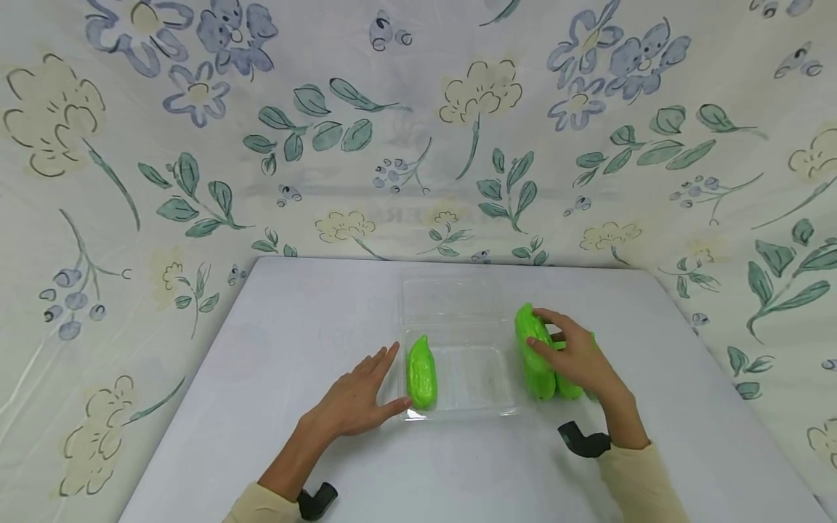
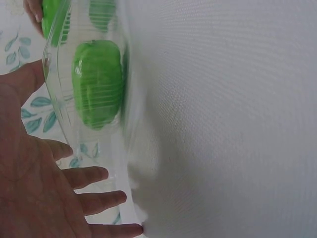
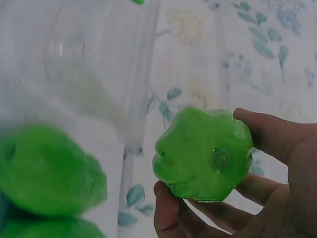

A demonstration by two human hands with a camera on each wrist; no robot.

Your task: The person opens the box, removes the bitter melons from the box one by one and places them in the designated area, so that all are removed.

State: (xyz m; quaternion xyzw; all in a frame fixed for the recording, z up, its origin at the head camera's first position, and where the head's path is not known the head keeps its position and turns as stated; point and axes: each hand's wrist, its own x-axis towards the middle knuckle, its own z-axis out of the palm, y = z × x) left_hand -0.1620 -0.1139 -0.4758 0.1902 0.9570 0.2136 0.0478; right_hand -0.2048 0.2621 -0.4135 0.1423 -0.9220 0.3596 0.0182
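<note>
In the head view a clear plastic box (image 1: 477, 374) lies with its lid (image 1: 451, 299) folded back behind it. One glossy green bitter gourd (image 1: 421, 374) stands lengthwise along the left side inside. My left hand (image 1: 356, 396) is spread beside that side, thumb at the front left corner and fingers straight along the edge. With thumb and fingers, my right hand (image 1: 575, 356) grips a second bitter gourd (image 1: 535, 356) at the box's right edge. Its lobed, blunt end with a small nub faces the right wrist view, where the fingers (image 3: 168, 213) curl round it.
More green gourds (image 1: 567, 388) lie on the white table (image 1: 314, 305), partly hidden behind the right hand. Black wrist mounts (image 1: 584, 440) stick out at both wrists. Behind the table hangs a floral cloth (image 1: 418, 145).
</note>
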